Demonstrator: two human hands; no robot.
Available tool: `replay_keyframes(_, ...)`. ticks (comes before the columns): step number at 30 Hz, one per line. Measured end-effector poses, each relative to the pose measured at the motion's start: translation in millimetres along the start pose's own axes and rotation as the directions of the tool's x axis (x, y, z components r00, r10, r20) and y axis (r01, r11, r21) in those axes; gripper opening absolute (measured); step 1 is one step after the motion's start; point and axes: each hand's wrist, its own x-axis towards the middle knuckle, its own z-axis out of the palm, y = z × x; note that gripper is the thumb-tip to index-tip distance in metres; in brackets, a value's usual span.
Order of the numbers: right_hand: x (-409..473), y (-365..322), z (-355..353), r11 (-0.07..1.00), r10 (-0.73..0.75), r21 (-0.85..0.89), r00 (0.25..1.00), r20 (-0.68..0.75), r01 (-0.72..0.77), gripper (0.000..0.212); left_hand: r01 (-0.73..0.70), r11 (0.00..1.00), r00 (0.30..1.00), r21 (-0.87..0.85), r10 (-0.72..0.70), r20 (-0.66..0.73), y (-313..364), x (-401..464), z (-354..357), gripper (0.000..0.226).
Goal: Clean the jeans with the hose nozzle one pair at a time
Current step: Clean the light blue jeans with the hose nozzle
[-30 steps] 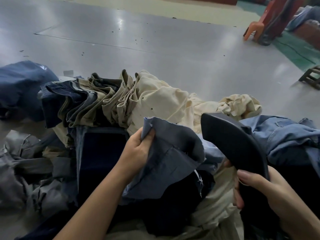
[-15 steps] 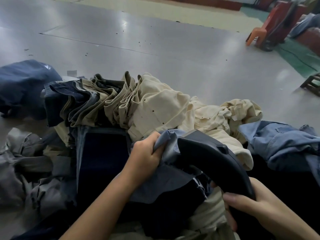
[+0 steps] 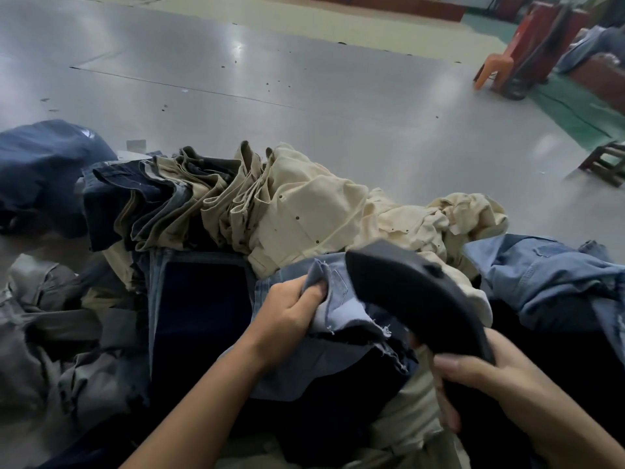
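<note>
The left hand (image 3: 287, 309) gripped a bunched fold of pale blue denim (image 3: 333, 299), fingers curled round its frayed edge, lifting it off the heap of jeans (image 3: 263, 211) piled on the grey table (image 3: 304, 89). The right hand (image 3: 487, 380) was wrapped round the handle of the dark hose nozzle (image 3: 416, 292), whose curved head arched over the held fabric — just beside the left hand's knuckles, whether touching the cloth could not be told. Cream, khaki and navy pairs lay stacked behind; lighter blue jeans (image 3: 541, 272) sprawled at the right.
</note>
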Motion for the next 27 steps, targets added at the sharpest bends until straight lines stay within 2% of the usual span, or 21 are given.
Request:
replay_keyframes(2, -1, 3, 3, 0.999, 0.032, -0.031, 0.995, 0.091, -0.029, 0.044, -0.040, 0.998, 0.999, 0.049, 0.040, -0.001, -1, 3, -3, 0.028)
replay_keyframes(4, 1, 4, 8, 0.998, 0.039, -0.054, 0.994, 0.099, -0.034, 0.037, -0.127, 0.983, 0.992, 0.135, 0.123, 0.036, -2, 4, -5, 0.028)
replay_keyframes(6, 6, 5, 11, 0.998, 0.048, -0.030, 0.998, 0.039, -0.047, 0.030, -0.220, 0.952, 0.974, 0.212, 0.201, 0.107, -3, 1, -1, 0.030)
replay_keyframes(9, 12, 7, 7, 0.998, -0.001, 0.056, 0.995, -0.101, 0.007, 0.023, -0.289, 0.928, 0.952, 0.233, 0.252, 0.176, -4, -4, 5, 0.034)
replay_keyframes(12, 8, 6, -4, 0.992, -0.017, 0.119, 0.994, -0.105, 0.030, 0.037, -0.307, 0.933, 0.946, 0.188, 0.277, 0.170, -2, -3, -1, 0.033)
replay_keyframes(15, -2, 9, -7, 0.992, 0.038, 0.120, 0.997, 0.061, -0.045, 0.054, -0.334, 0.927, 0.933, 0.170, 0.299, 0.202, 1, -1, -10, 0.032)
replay_keyframes(18, -1, 15, -3, 0.995, 0.053, 0.075, 0.986, 0.160, -0.066, 0.050, -0.342, 0.924, 0.920, 0.171, 0.292, 0.263, -1, -2, -7, 0.039)
replay_keyframes(21, 10, 11, 2, 0.996, 0.001, 0.091, 0.994, 0.111, -0.011, 0.048, -0.313, 0.934, 0.918, 0.174, 0.251, 0.306, -3, -5, 2, 0.037)
replay_keyframes(23, 14, 9, -1, 0.992, -0.030, 0.125, 1.000, 0.007, 0.029, 0.059, -0.328, 0.931, 0.912, 0.162, 0.268, 0.309, -2, -5, 4, 0.031)
replay_keyframes(25, 11, 10, -7, 0.988, -0.040, 0.150, 0.998, -0.058, 0.048, 0.074, -0.339, 0.929, 0.914, 0.151, 0.287, 0.288, -1, -4, 0, 0.036)
replay_keyframes(27, 5, 14, -10, 0.989, -0.025, 0.148, 0.999, -0.021, 0.028, 0.074, -0.343, 0.930, 0.918, 0.131, 0.302, 0.255, -2, -2, -4, 0.040)
